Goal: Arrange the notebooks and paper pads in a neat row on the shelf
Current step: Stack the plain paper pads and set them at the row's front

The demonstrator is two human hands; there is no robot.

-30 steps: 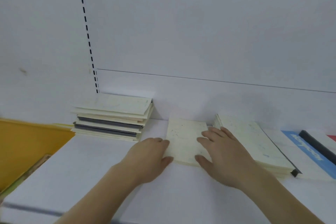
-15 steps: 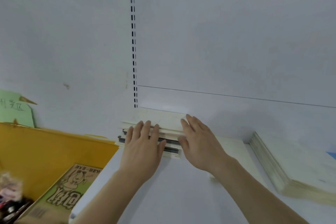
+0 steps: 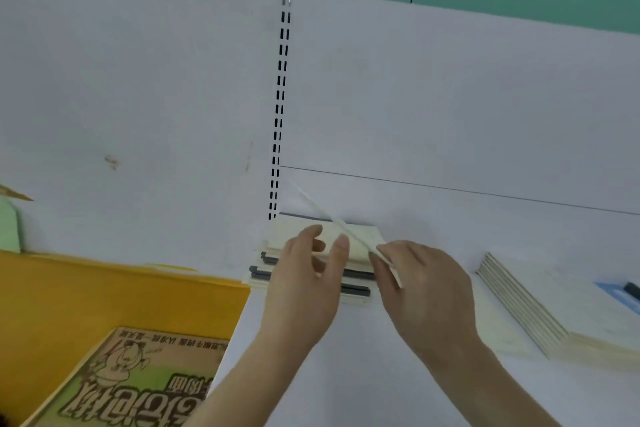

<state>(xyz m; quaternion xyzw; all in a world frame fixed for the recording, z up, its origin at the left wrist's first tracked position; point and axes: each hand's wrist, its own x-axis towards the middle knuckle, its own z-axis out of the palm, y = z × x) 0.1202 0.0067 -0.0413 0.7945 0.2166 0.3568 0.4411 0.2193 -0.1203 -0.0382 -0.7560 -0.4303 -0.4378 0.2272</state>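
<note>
A stack of cream and dark-spined notebooks [image 3: 356, 282] lies at the left end of the white shelf [image 3: 346, 374], against the back panel. My right hand [image 3: 422, 288] pinches a thin cream notebook [image 3: 325, 211] and holds it tilted on edge above the stack, its far corner raised toward the back panel. My left hand [image 3: 304, 284] hovers over the stack's front left, fingers loosely spread, holding nothing. A second pile of cream pads [image 3: 540, 315] lies on the shelf to the right.
A blue-covered book [image 3: 620, 291] shows at the right edge. Left of the shelf is a yellow bin [image 3: 86, 291] holding a green cartoon-covered book [image 3: 131, 385]. A slotted upright [image 3: 280, 107] runs up the back wall.
Both hands went from the small pad in the middle to the left stack. My right hand has now lifted the top thin notebook off it; my left hand came off the stack.
</note>
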